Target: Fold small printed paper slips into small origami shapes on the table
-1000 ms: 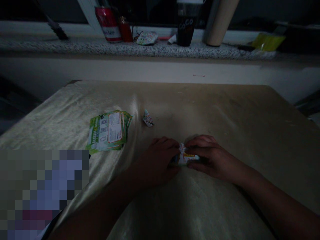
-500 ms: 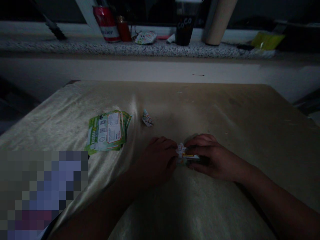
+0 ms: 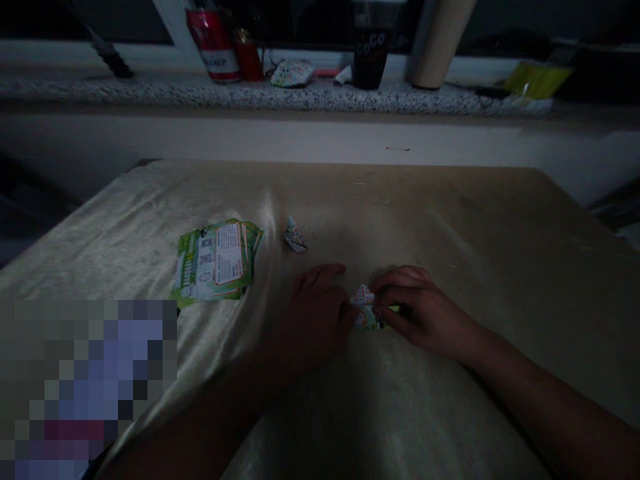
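A small folded paper point(image 3: 366, 315), white with print at its pointed top and green below, lies on the table between my hands. My left hand point(image 3: 320, 307) holds its left edge, with the forefingers raised a little off it. From the right, my right hand point(image 3: 413, 303) pinches the paper with thumb and fingers, covering its right end. A small folded paper piece point(image 3: 295, 236) rests farther back. To the left lies a stack of green printed leaflets point(image 3: 215, 263).
The cloth-covered table point(image 3: 450, 220) meets a wall with a stone sill point(image 3: 165, 92). On the sill stand a red can point(image 3: 215, 50), a red bottle point(image 3: 248, 59), a dark cup point(image 3: 369, 57), a cardboard tube point(image 3: 443, 47) and a yellow packet point(image 3: 537, 80). The lower left is pixelated.
The fingers of my left hand have lifted and spread slightly. My right fingers have shifted on the paper, and more of its green lower part shows.
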Demonstrator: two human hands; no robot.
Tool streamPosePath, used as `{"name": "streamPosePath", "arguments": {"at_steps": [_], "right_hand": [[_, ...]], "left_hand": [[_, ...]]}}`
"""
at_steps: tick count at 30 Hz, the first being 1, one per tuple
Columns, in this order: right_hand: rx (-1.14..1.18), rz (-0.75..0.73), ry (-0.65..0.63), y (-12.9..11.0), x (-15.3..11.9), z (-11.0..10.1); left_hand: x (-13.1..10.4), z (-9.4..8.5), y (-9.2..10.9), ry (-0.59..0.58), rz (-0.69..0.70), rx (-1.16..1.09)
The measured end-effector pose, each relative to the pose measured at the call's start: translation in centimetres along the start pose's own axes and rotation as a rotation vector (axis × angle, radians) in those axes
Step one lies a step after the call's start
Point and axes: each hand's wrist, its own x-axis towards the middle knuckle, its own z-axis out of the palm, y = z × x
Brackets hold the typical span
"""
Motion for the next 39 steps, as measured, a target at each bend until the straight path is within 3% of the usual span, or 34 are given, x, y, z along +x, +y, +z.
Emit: {"name": "streamPosePath", "arguments": {"at_steps": [15,39], "right_hand": [[-0.115,0.134,0.037,-0.6,0.4,0.7],[-0.187,0.253,0.081,-0.6,0.5,1.0]], "left_hand": [[0.1,-0.1,1.0,0.012,-0.146,0.028],[0.4,-0.3,1.3,0.047,-0.169,0.07]]}}
